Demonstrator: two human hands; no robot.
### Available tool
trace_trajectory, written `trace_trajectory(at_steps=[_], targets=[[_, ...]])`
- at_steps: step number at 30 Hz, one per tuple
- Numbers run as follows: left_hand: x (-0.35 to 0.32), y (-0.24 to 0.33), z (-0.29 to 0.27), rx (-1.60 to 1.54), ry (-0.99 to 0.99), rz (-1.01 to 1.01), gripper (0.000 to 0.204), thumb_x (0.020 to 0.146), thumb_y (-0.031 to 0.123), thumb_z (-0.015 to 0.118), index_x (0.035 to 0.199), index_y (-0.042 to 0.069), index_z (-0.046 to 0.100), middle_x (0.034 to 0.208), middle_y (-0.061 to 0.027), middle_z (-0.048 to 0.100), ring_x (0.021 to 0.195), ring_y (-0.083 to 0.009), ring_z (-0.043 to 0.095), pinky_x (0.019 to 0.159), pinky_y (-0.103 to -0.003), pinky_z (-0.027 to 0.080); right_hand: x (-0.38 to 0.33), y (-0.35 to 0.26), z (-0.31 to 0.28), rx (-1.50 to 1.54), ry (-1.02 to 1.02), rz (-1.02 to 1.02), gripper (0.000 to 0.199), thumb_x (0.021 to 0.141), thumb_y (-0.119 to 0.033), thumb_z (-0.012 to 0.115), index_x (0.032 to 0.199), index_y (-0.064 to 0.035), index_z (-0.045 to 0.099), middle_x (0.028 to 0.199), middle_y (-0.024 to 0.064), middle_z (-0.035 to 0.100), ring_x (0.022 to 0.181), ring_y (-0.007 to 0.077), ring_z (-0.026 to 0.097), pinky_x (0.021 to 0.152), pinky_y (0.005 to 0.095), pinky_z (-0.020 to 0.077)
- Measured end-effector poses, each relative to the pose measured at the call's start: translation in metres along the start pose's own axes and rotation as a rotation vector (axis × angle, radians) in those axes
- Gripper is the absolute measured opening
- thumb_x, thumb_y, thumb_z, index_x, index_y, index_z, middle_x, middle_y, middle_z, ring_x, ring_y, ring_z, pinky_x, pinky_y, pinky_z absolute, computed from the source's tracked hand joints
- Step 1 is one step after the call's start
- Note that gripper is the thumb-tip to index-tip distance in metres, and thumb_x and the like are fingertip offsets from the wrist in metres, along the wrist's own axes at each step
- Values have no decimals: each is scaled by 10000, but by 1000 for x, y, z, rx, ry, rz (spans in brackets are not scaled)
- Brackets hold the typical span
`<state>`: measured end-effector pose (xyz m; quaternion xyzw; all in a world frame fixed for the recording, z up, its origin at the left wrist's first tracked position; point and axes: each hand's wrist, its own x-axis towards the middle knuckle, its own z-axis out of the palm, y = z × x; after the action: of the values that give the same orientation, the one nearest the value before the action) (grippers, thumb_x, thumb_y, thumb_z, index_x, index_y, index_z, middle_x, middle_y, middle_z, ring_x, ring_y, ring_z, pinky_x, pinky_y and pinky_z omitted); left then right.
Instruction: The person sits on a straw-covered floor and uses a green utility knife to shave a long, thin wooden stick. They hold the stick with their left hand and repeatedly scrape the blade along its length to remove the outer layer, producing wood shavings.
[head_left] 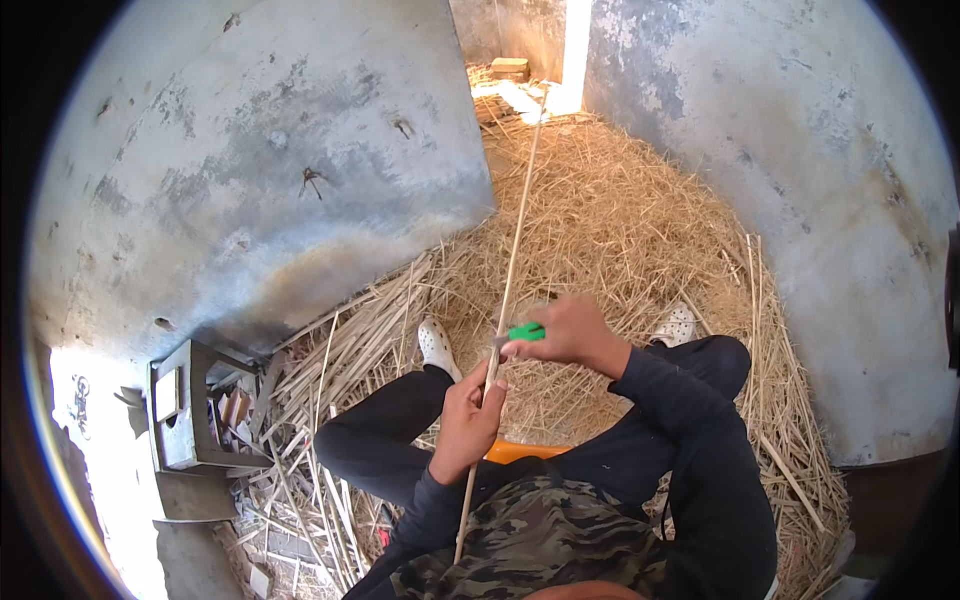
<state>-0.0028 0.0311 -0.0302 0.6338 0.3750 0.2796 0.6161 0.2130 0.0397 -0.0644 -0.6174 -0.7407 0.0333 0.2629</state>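
Observation:
A long, thin pale cane strip (pixel 520 215) runs from my lap away toward the bright doorway. My left hand (pixel 468 420) is closed around it near its lower part, thumb lying along the strip. Just beyond, my right hand (pixel 568 335) grips a knife by its green handle (pixel 526 331). The short blade (pixel 502 341) meets the strip a little above my left fingers; exactly how it touches cannot be made out. The strip's near end rests against my camouflage-patterned clothing (pixel 550 530).
Fine shavings (pixel 610 190) cover the floor ahead. Bundles of split strips (pixel 370 320) lie at the left, more (pixel 775 370) at the right. A wooden box-like cabinet (pixel 185 420) stands at the left wall. Grey walls (pixel 770 200) close in on both sides. An orange seat edge (pixel 525 450) shows beneath me.

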Motion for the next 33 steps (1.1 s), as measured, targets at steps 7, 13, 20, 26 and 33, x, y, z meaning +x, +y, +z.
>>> trace_trajectory(at_steps=[7, 13, 20, 26, 33], targets=[[-11, 8, 1, 114, -30, -29, 377, 967, 70, 499, 1330, -31, 495, 734, 57, 467, 618, -3, 328, 510, -194, 275, 41, 52, -14, -25, -55, 302, 840, 771, -866, 378, 520, -91, 582, 427, 43, 463, 385, 195, 500, 376, 350, 352], [-8, 9, -3, 86, 14, 12, 364, 969, 70, 493, 1319, -29, 502, 717, 77, 447, 602, 1, 319, 504, -195, 263, 26, 14, -4, -53, -34, -5, 759, 781, -822, 444, 581, -115, 635, 458, 60, 511, 408, 217, 523, 404, 366, 394], [-8, -2, -10, 85, -35, 22, 384, 956, 91, 523, 1310, -56, 492, 683, 54, 431, 593, -15, 329, 506, -212, 282, 23, 16, -4, 62, -102, 118, 818, 794, -844, 377, 600, -100, 654, 425, 37, 462, 410, 182, 497, 399, 355, 366], [-31, 11, 1, 20, -82, -24, 404, 962, 49, 511, 1340, -77, 447, 771, 46, 459, 650, -21, 360, 550, -192, 318, 57, 96, -6, 78, 46, 420, 821, 819, -840, 330, 494, -108, 515, 422, -6, 356, 371, 138, 350, 369, 342, 279], [-35, -8, -1, 66, -129, -17, 392, 961, 47, 512, 1334, -62, 462, 844, 35, 472, 724, -23, 404, 616, -182, 361, 23, 60, -8, -29, -45, 102, 780, 818, -831, 352, 588, -146, 648, 436, 26, 405, 398, 165, 403, 393, 388, 313]])
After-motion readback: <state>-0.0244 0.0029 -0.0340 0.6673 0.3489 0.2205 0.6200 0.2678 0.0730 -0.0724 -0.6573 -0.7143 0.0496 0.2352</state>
